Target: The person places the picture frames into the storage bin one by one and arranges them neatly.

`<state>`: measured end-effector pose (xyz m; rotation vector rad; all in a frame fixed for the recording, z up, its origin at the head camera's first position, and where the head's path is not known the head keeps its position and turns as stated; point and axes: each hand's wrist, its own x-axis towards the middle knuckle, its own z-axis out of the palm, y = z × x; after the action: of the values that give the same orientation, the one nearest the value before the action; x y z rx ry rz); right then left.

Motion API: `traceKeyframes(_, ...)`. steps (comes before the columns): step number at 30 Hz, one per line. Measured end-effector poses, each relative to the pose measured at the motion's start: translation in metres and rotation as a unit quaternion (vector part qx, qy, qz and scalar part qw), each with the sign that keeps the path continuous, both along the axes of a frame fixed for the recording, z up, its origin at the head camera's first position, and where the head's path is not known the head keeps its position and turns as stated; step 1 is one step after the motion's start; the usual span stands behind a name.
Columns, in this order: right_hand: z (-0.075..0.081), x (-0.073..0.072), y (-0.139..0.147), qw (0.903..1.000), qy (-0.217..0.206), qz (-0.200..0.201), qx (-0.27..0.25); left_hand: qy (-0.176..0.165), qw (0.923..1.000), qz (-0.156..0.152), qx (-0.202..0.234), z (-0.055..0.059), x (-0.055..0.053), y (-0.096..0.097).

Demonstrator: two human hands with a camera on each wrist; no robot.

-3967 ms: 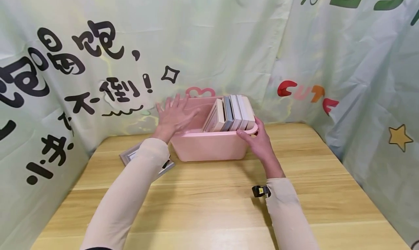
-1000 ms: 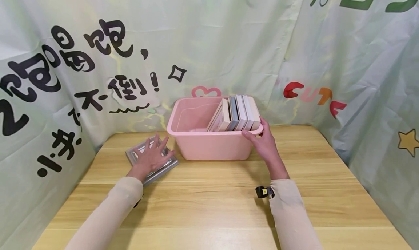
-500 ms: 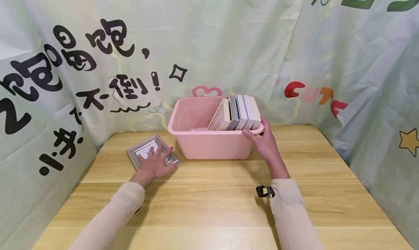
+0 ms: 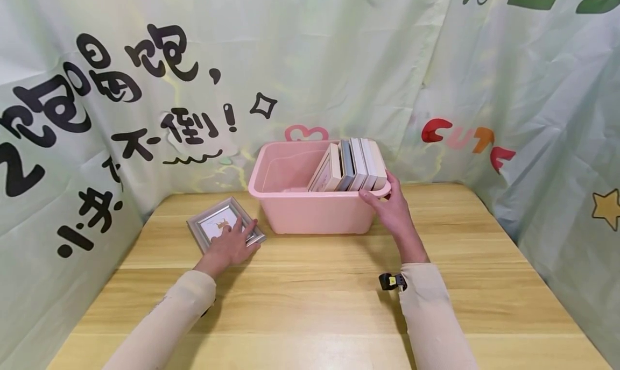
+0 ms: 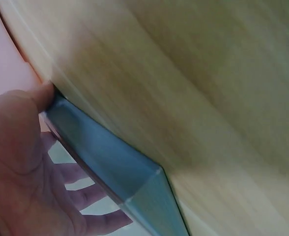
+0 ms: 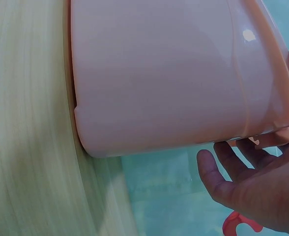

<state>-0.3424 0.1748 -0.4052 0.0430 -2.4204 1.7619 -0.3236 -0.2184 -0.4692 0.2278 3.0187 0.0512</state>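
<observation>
A silver-grey picture frame [image 4: 202,233] with a small drawing in it lies flat on the table, left of a pink plastic bin [image 4: 315,214]. My left hand [image 4: 231,245] is over its right corner; the thumb [image 5: 43,96] is against the frame's side edge and the fingers reach across its face. In the head view my right hand [image 4: 393,208] grips the bin's right end, thumb on the front rim and fingers behind. Several frames or thin boxes [image 4: 350,165], white, cream and blue-grey, stand on edge in the bin's right half, leaning together.
The wooden table [image 4: 310,305] runs up to a pale printed curtain [image 4: 329,63] behind the bin. The bin's left half shows its bare inner wall. A small black camera [image 4: 392,282] sits at the right wrist.
My left hand has left the bin's left end and come down to the picture frame, then slid to its right corner. The right hand has kept its grip on the bin.
</observation>
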Motion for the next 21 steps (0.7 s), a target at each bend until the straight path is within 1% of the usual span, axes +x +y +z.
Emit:
traceKeyframes(5,0.0006,0.0001,-0.0001,1.0000,0.004,0.001,-0.002,0.025,0.9990,-0.034,-0.017,-0.0020,0.0014,0.0027)
traceKeyframes(7,0.0004,-0.0001,0.0001,1.0000,0.004,0.001,0.000,0.043,0.9973,-0.051,-0.029,-0.0031,0.0022,0.0038)
traceKeyframes(9,0.0001,-0.0004,0.0002,1.0000,0.003,0.002,0.001,0.068,0.9941,-0.073,-0.041,-0.0041,0.0031,0.0047)
traceKeyframes(14,-0.0008,-0.0010,0.0004,1.0000,0.002,0.002,0.001,0.126,0.9815,-0.122,-0.077,-0.0044,0.0060,0.0058)
traceKeyframes(18,-0.0011,-0.0011,0.0002,1.0000,0.004,0.002,-0.002,0.154,0.9708,-0.147,-0.111,-0.0043,0.0079,0.0063)
traceKeyframes(21,-0.0010,-0.0011,0.0001,1.0000,0.006,0.001,-0.001,0.183,0.9594,-0.163,-0.140,-0.0043,0.0086,0.0060)
